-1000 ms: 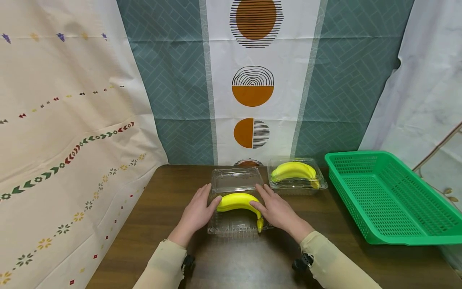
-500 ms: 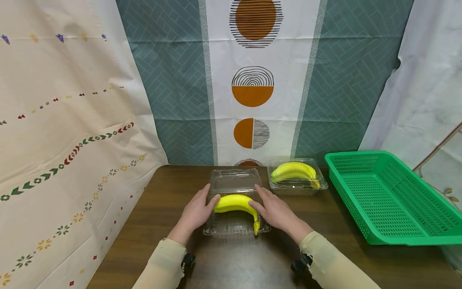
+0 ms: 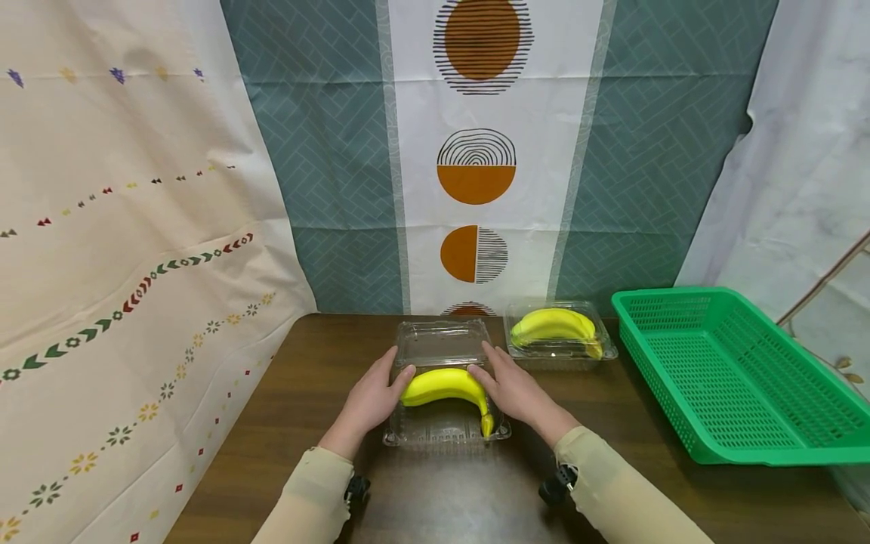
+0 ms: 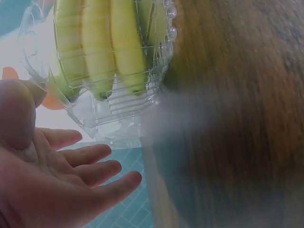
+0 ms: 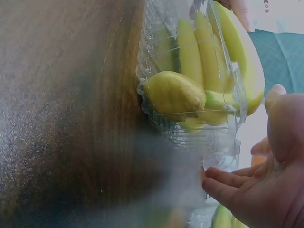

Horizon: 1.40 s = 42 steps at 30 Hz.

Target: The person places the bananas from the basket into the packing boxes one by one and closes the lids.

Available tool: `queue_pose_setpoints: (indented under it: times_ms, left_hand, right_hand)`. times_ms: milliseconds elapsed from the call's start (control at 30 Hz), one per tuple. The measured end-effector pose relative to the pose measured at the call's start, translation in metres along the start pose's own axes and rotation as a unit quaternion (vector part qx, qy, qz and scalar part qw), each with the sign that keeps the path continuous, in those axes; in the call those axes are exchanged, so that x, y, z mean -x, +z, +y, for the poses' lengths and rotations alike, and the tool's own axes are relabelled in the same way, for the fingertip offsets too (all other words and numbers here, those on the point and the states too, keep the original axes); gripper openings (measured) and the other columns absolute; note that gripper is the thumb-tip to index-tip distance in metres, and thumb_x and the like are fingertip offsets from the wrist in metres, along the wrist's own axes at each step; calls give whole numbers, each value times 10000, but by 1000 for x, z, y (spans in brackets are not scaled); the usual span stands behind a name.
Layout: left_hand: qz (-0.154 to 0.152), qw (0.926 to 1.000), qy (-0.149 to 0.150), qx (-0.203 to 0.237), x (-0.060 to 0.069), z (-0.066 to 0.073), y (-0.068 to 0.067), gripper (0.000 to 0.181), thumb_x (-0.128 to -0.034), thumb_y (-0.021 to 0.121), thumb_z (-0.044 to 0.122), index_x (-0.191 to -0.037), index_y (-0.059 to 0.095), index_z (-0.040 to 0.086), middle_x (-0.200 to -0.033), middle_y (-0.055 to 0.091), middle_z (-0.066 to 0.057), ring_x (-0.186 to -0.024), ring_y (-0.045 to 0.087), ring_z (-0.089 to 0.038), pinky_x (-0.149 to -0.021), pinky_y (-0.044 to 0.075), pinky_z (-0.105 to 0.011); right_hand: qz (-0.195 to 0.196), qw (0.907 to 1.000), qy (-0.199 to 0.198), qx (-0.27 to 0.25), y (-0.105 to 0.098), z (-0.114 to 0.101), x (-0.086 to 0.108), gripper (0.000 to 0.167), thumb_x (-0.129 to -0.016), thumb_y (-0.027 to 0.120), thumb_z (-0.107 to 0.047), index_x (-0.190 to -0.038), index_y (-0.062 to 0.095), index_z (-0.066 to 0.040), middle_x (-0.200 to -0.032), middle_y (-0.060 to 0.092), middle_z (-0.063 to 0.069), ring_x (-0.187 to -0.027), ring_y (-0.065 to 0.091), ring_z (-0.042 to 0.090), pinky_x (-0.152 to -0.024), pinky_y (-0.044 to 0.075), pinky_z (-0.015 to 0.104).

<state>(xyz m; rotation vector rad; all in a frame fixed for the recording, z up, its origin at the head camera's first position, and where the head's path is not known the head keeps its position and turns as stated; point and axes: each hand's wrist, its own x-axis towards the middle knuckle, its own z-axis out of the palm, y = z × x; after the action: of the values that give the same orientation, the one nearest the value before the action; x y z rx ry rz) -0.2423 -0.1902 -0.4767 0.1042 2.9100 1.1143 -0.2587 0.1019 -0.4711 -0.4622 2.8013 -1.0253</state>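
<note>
A yellow bunch of bananas point(image 3: 445, 385) lies in a clear plastic clamshell box point(image 3: 435, 432) on the table, its lid point(image 3: 442, 344) folded back at the far side. The stem end points toward the box's near right corner. Along the box's left side is my left hand point(image 3: 370, 397), fingers extended, thumb at the bananas' left end. My right hand point(image 3: 519, 389) lies along the right side, its thumb at the bananas' upper right. Both wrist views show straight or relaxed fingers beside the box, and several bananas point(image 4: 97, 47) through its wall.
Behind and to the right stands a second clear clamshell box point(image 3: 516, 351) with bananas point(image 3: 553, 325) inside. A green plastic basket point(image 3: 669, 408) takes up the right side of the brown table point(image 3: 442, 506). Patterned cloth hangs at the back and sides.
The open box has shifted slightly left. The stem end of the bananas now sits a little farther back, inside the near edge. My right thumb has moved slightly up and left.
</note>
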Motion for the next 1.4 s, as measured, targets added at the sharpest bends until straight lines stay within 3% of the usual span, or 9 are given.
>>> queue_pose_setpoints:
  times_ms: [367,967,1200,1400]
  left_hand:
    - [31,9999,-29,140,-3,0,1,848,-1124,586,563,-1755,285,81,-1763,343,-216,-1602,353,-461,-1257,302,-689]
    - [137,9988,-22,462,-4,2,-2,856,-1125,585,567,-1776,230,141,-1783,297,-209,-1617,309,-474,-1250,280,-724]
    - [271,9979,45,580,-5,7,-4,866,-1128,603,529,-1781,192,137,-1782,296,-216,-1605,333,-479,-1239,302,-725]
    - [348,9974,117,625,-6,9,-5,850,-1134,606,503,-1778,198,127,-1766,309,-243,-1589,360,-486,-1233,319,-720]
  right_hand:
    - [-16,9997,-76,-216,1,6,-7,837,-1165,474,-571,-1758,225,-35,-1763,273,291,-1603,318,499,-1259,298,682]
    - [64,9989,-78,-463,-6,0,-6,870,-1145,509,-595,-1783,168,-110,-1782,248,260,-1612,313,478,-1265,284,686]
    - [339,9984,-94,-454,-8,-3,-7,863,-1151,512,-580,-1780,174,-95,-1778,244,276,-1613,296,492,-1265,281,689]
    - [596,9969,-46,-517,-13,-4,-8,837,-1161,514,-546,-1775,184,-82,-1715,359,288,-1568,381,495,-1251,317,681]
